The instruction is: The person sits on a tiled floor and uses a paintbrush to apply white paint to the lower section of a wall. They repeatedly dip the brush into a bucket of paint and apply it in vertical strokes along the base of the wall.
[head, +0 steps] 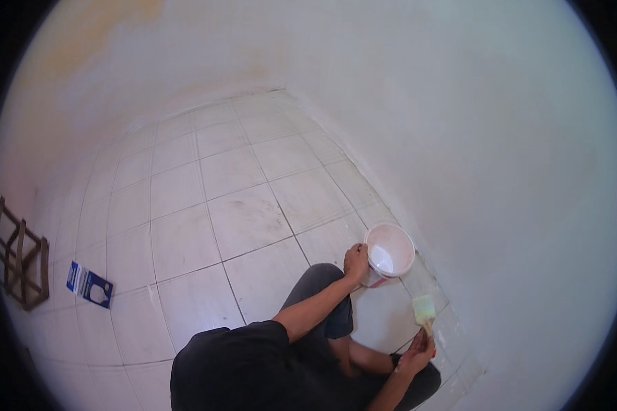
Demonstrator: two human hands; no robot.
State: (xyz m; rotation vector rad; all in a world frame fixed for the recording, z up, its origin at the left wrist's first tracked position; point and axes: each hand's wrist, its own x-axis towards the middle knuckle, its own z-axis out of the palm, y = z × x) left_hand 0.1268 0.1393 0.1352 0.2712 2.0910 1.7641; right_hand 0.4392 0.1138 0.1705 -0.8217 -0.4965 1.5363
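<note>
My left hand (356, 263) grips the rim of a white plastic bucket (389, 250) on its near left side. White liquid shows at the bottom of the bucket, which is tilted a little. Lower right, my right hand (416, 350) is closed round the handle of a flat paintbrush (424, 309). The brush's pale, whitish bristles point away from me, above the floor tiles near the wall's foot, and do not touch the bucket. My fingers hide part of the handle.
A plastered wall (473, 169) rises close on the right and meets another, yellow-stained wall (108, 56) at the far corner. On the tiled floor (236, 180) to the left lie a blue and white printed packet (90, 285) and a brown slatted frame (23, 257). My crossed legs are beside the bucket.
</note>
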